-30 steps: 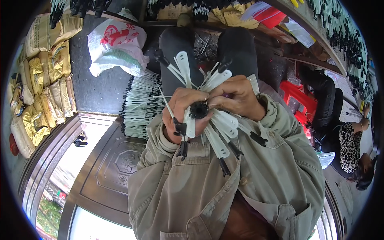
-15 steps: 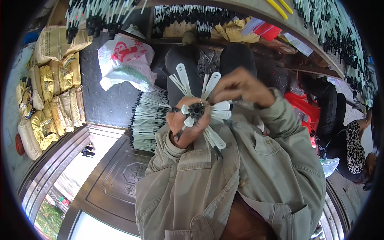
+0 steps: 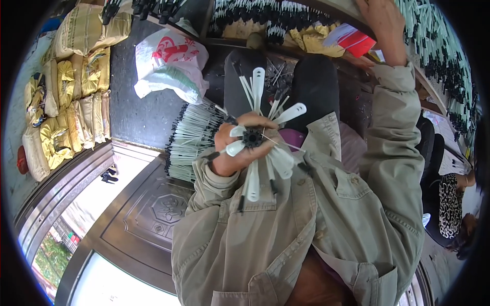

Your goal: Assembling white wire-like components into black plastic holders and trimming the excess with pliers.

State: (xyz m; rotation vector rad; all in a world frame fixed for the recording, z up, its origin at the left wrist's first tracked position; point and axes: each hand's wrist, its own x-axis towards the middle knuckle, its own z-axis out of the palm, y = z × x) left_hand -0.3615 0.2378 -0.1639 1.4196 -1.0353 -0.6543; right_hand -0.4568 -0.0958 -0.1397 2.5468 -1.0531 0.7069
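Note:
My left hand is closed around a round black slotted hub in front of my chest. White flat arms with holes and thin rods with black ends fan out from the hub on all sides. A thin wire sticks out from its right side. At the upper right, my right hand reaches over the edge of the workbench. Its fingertips are cut off by the frame's top edge, so what they touch is hidden.
Stacks of white rods with black ends lie left of my legs, with more on the bench. A white plastic bag sits on the dark surface. Yellow-brown packages stand at far left. Another person sits at far right.
My right hand has left the hub and moved up and right to the bench. The hub has turned in my left hand, and its arms point differently. The yellow handles no longer show.

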